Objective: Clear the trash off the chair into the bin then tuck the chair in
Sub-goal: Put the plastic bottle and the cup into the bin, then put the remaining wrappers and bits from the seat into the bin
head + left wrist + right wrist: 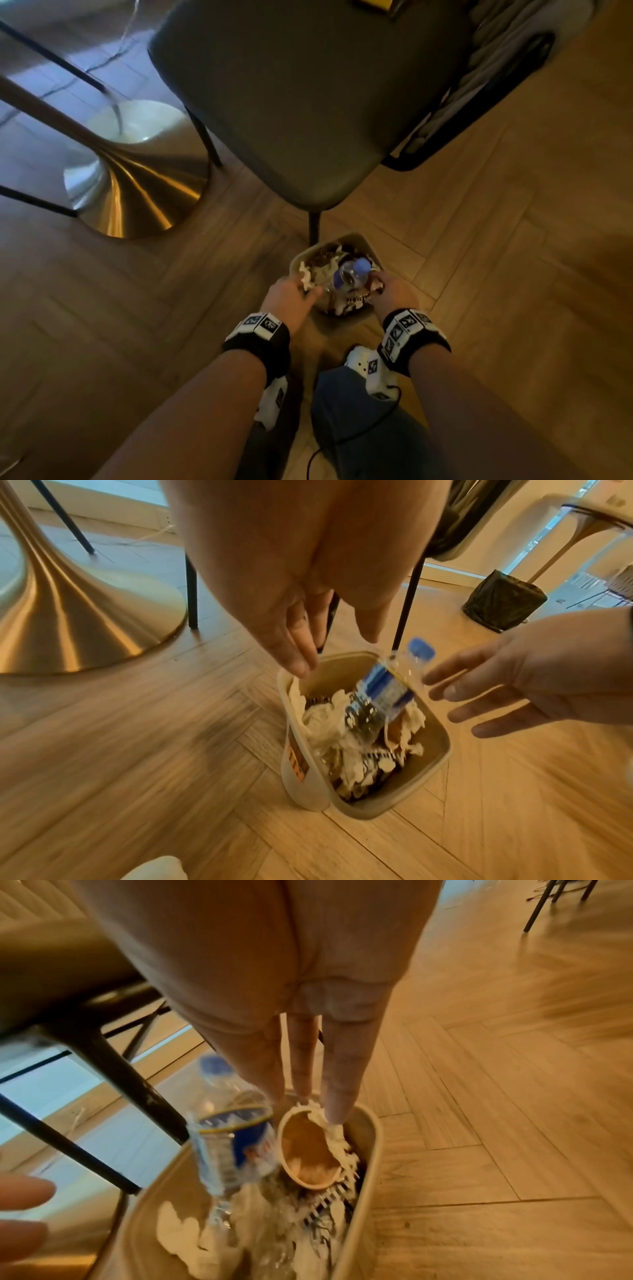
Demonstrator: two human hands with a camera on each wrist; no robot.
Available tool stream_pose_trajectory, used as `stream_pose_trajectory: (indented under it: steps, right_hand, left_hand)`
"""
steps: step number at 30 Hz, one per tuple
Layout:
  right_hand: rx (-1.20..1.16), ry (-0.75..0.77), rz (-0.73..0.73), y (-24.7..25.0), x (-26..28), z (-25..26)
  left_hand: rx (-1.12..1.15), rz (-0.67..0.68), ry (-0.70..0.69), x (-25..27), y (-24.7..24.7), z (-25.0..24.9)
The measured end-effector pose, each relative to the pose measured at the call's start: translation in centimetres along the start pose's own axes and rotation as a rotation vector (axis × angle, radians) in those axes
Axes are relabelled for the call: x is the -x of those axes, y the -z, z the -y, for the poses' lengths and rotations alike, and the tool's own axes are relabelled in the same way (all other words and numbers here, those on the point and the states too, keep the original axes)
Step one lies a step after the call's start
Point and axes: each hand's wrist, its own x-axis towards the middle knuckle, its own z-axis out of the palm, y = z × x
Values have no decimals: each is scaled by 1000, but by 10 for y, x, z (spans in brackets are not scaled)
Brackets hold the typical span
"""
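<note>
The beige bin (364, 245) stands on the floor just in front of the dark grey chair (301, 102). It is packed with crumpled white tissue (329, 723), a paper cup (308, 1150) and a clear plastic bottle (383, 691) with a blue cap, which leans upright out of the trash. My left hand (308, 291) hovers over the bin's left rim with straight fingers and holds nothing. My right hand (304, 1088) is over the right rim, fingers straight and spread, its tips touching the tissue by the cup. The part of the seat that shows is bare upholstery.
A gold pedestal table base (137, 192) stands on the floor to the left of the chair. Grey fabric (479, 85) hangs at the chair's right side. A second, dark-lined bin (503, 601) stands farther off. My knee (359, 411) is just behind the beige bin.
</note>
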Motion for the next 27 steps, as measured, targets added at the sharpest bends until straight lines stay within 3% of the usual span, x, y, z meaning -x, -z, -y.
stream_pose_trajectory:
  steps: [6,13,17,21,27]
  right_hand:
    - [-169,33,29,72,51,37]
    - [-347,163,-19,165,56,145]
    - [-443,238,-124,210,15,223]
    - [-464,218,-250,252,-59,289]
    - [80,201,-453,321,-189,353]
  left_hand:
    - [-138,-68,-64,44,83,-67]
    - [-77,-221,-204,23,186,-177]
    - [-119,-244,-311,-31,241,-225]
    - [-155,-192,-379,-108,298,-264]
    - [-216,-187,-470,-219,354,-301]
